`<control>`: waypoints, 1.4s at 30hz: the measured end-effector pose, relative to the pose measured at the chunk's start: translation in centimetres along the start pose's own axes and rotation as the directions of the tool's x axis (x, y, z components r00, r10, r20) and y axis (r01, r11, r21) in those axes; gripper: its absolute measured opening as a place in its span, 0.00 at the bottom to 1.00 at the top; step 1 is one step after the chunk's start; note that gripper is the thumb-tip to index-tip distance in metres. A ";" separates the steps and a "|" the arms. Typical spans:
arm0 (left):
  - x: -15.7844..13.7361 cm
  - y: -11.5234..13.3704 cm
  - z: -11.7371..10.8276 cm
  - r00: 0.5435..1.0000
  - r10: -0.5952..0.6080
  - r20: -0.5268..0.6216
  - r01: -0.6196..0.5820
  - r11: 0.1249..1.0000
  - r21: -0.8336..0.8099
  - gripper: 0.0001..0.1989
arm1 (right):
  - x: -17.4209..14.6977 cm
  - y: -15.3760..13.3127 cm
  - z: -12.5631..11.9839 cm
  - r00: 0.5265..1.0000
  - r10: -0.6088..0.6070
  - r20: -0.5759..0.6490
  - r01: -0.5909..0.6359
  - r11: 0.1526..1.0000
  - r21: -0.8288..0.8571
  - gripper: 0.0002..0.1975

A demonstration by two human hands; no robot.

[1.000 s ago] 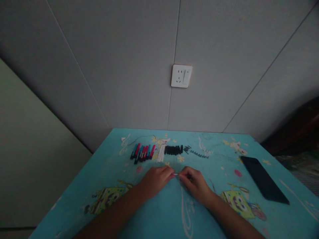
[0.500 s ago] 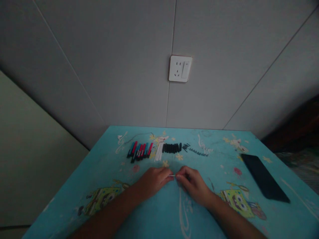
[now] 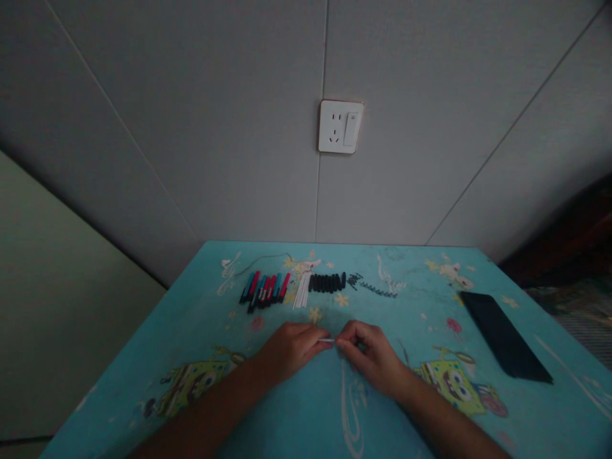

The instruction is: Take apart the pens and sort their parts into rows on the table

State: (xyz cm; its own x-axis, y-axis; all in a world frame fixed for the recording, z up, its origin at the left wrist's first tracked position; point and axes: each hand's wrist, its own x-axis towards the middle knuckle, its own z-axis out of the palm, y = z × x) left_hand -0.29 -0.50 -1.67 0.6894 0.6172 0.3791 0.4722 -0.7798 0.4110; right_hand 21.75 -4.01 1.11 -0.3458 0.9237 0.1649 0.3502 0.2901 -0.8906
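Observation:
Above the near middle of the table, a thin white stick (image 3: 326, 340), which looks like a pen refill, spans the gap between my hands. My left hand (image 3: 297, 347) is closed around it, thumb and fingers pressed together. At the stick's right end my right hand (image 3: 366, 350) pinches with thumb and forefinger; whether a small part sits between those fingertips is hidden. Beyond the hands lie several similar white sticks (image 3: 301, 291) side by side. Left of them are red and blue pen barrels with black ends (image 3: 265, 290). A row of short black caps (image 3: 327, 282) lies to their right.
Tiny black pieces (image 3: 377, 289) trail off right of the caps. A dark flat rectangular object (image 3: 505, 335) lies at the table's right. The table (image 3: 306, 414) has a blue cartoon-print cover and meets a grey wall with a white socket (image 3: 340, 127).
The view has shifted slightly. More of the white stick shows between my hands, and it tilts a little; both hands keep nearly the same pose.

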 end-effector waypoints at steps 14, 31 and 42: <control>0.3 1.8 -0.5 0.997 -0.083 -0.006 0.083 0.996 -0.014 0.11 | 0.3 0.3 -1.1 0.989 -0.149 -0.012 0.141 0.956 -0.257 0.09; 0.7 1.0 -0.2 0.998 -0.062 0.008 0.060 0.992 0.108 0.11 | 0.8 1.2 0.4 0.995 -0.026 -0.094 0.003 0.972 -0.233 0.18; 1.1 0.4 -1.3 0.987 -0.159 -0.023 0.161 0.984 0.082 0.11 | 2.1 1.6 -1.5 0.968 -0.081 -0.237 -0.046 0.873 -0.485 0.17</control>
State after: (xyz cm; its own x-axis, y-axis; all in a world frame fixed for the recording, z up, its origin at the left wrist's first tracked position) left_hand -0.06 0.03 -0.06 0.5924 0.7357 0.3282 0.6203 -0.6765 0.3969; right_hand 22.91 -1.20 0.66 -0.1572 0.9301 0.3321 0.7441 0.3326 -0.5794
